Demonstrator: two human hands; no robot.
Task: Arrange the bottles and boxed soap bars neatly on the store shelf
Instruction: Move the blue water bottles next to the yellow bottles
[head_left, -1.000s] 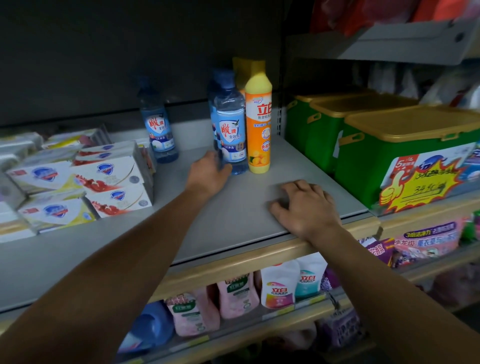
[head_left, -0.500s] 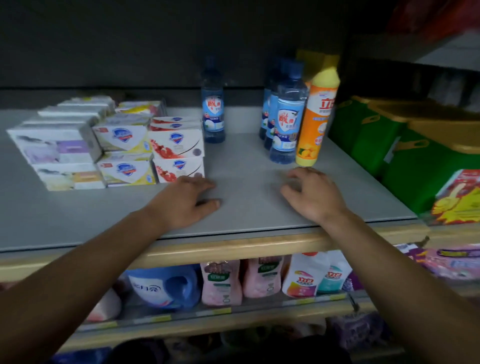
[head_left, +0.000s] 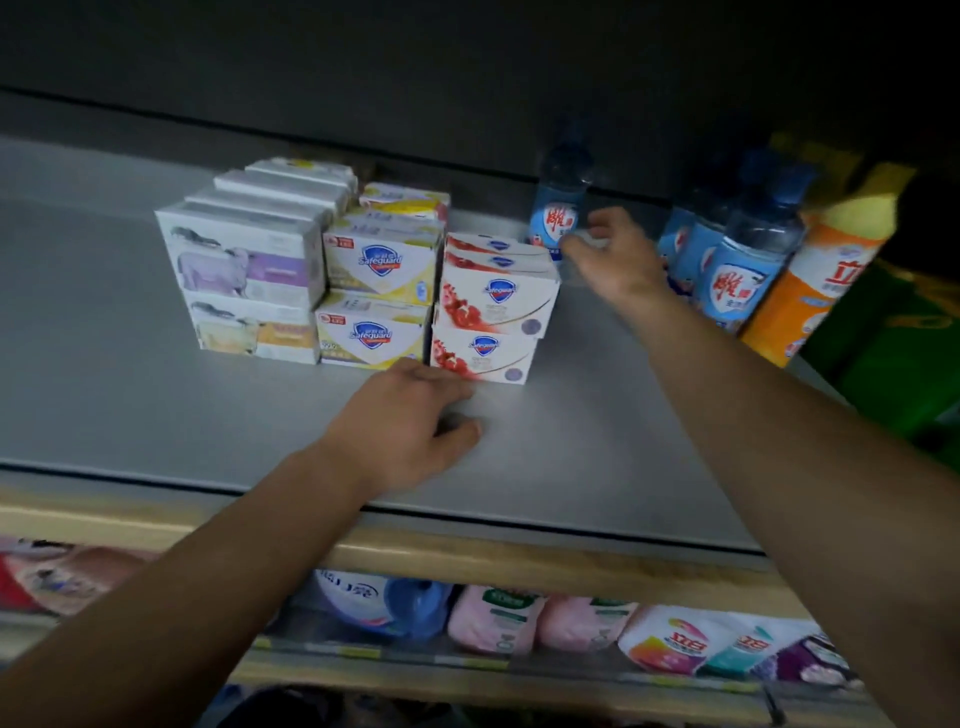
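Boxed soap bars stand in stacked rows on the grey shelf (head_left: 130, 405): white-purple boxes (head_left: 244, 260) at left, yellow Safeguard boxes (head_left: 379, 265) in the middle, red Safeguard boxes (head_left: 493, 306) at right. A lone blue bottle (head_left: 558, 208) stands behind the red boxes. My right hand (head_left: 615, 254) hovers with spread fingers right beside that bottle, holding nothing. My left hand (head_left: 410, 421) rests flat on the shelf just in front of the red and yellow boxes. A group of blue bottles (head_left: 743, 270) and an orange bottle with a yellow cap (head_left: 821, 280) stand at right.
Green bins (head_left: 904, 343) fill the shelf's right end. A tan shelf lip (head_left: 467, 561) runs along the front. Below it sit pink, white and blue refill pouches (head_left: 493, 618). A dark back wall closes the shelf behind the goods.
My view has swung left. My right hand lifted off the shelf and reached back to the lone blue bottle. My left hand stays on the shelf in front of the soap boxes.
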